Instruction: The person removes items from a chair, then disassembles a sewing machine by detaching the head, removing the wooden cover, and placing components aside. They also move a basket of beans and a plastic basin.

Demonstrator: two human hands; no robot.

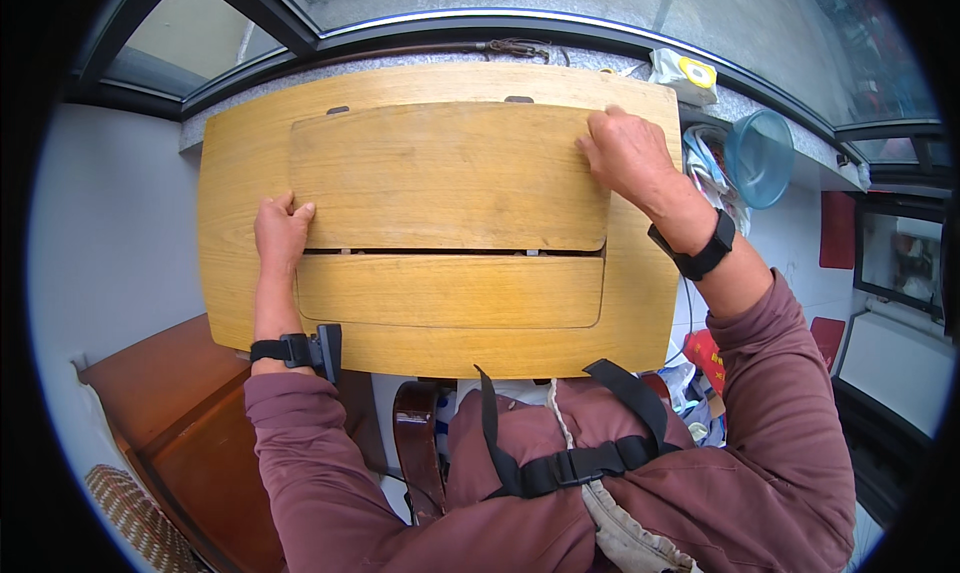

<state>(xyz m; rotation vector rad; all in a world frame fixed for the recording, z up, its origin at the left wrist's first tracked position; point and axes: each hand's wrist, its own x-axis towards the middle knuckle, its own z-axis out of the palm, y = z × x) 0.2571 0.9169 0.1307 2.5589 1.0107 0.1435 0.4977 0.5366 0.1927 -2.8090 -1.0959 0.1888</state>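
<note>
A light wooden desk point(240, 273) fills the middle of the view, with a hinged lid panel point(450, 178) set into its top. The lid's front edge is raised a little, showing a dark gap above the fixed front strip point(450, 293). My left hand point(280, 231) grips the lid's left edge, fingers curled over it. On the lid's right edge near the far corner lies my right hand point(625, 153), fingers bent and pressing down. Both wrists carry black bands.
A window sill point(600, 61) runs behind the desk with a cable point(515, 48) and a roll of yellow tape point(697, 71). A blue-green plastic bowl point(760, 158) sits to the right. A dark wooden cabinet point(170, 413) stands at lower left, beside a woven basket point(130, 518).
</note>
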